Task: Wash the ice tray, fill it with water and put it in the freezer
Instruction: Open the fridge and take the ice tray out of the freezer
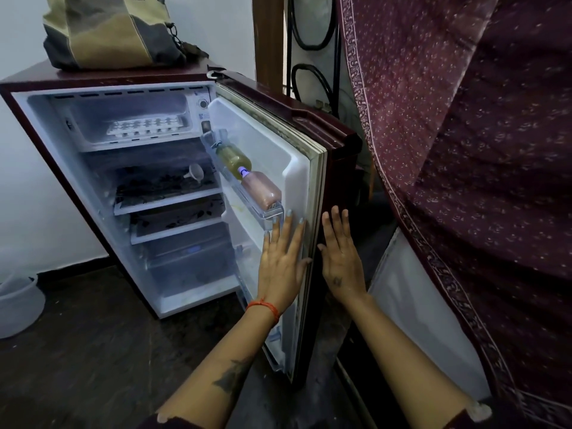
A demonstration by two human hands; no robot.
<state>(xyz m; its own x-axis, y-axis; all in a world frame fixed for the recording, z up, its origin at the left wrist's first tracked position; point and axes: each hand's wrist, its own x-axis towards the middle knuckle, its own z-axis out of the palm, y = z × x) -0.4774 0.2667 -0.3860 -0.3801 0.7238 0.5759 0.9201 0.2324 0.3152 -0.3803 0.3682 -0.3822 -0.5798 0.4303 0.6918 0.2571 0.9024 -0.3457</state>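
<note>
A small maroon fridge (102,80) stands open. In its top freezer compartment (77,119) lies a white ice tray (145,126), flat on the compartment floor. The fridge door (278,156) is swung out to the right. My left hand (283,258) lies flat, fingers spread, on the inner side of the door near its edge. My right hand (339,258) is flat against the door's outer edge, fingers apart. Neither hand holds anything.
Two bottles (247,178) lie in the door shelf. A funnel (195,173) sits on a dark fridge shelf. A bag (108,29) rests on top of the fridge. A maroon curtain (464,150) hangs at right. A white bucket (18,301) stands on the floor at left.
</note>
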